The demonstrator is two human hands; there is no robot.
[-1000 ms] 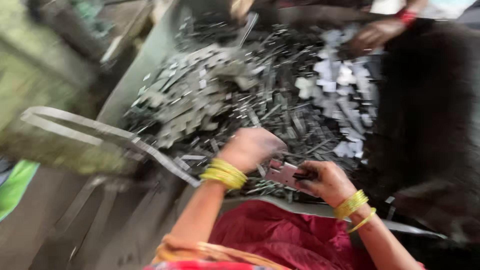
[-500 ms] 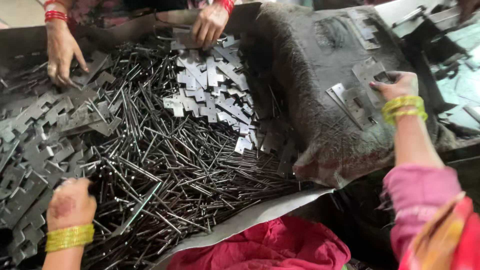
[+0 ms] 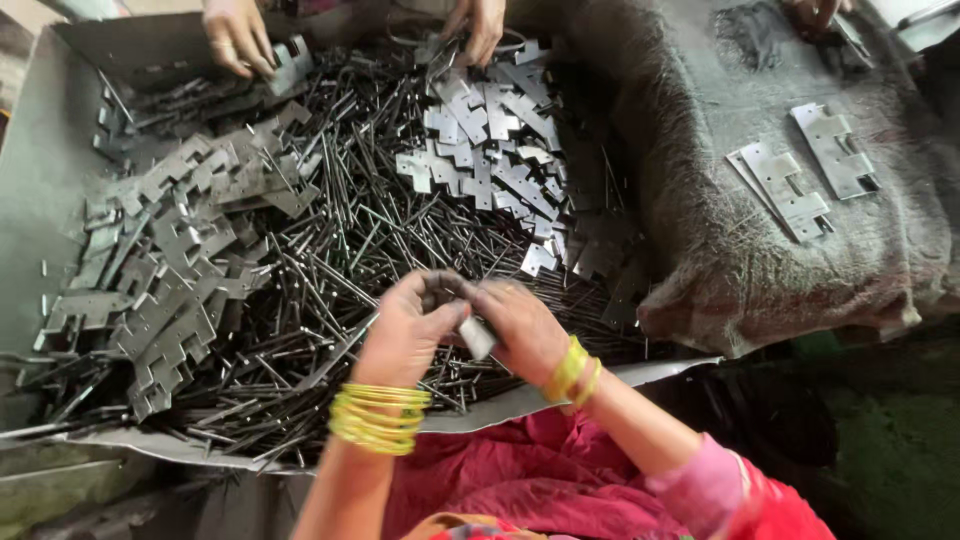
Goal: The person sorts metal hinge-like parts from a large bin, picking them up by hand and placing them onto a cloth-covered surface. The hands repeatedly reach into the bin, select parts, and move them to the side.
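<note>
Centrally, in the head view, the person's left hand and right hand meet just above the near edge of a metal tray, both wearing yellow bangles. The fingers of both hands are clenched together on a small flat metal piece (its exact shape is blurred), which sits between the two hands and over a heap of thin dark metal pins. Notched grey hinge plates lie piled to the left of the pins, and a second cluster of lighter plates lies at the far side. To the right, a coarse grey cloth carries two assembled hinges, well apart from the hands. At the far rim, another person's two hands reach into the tray, touching plates. Red fabric lies below the person's forearms.
</note>
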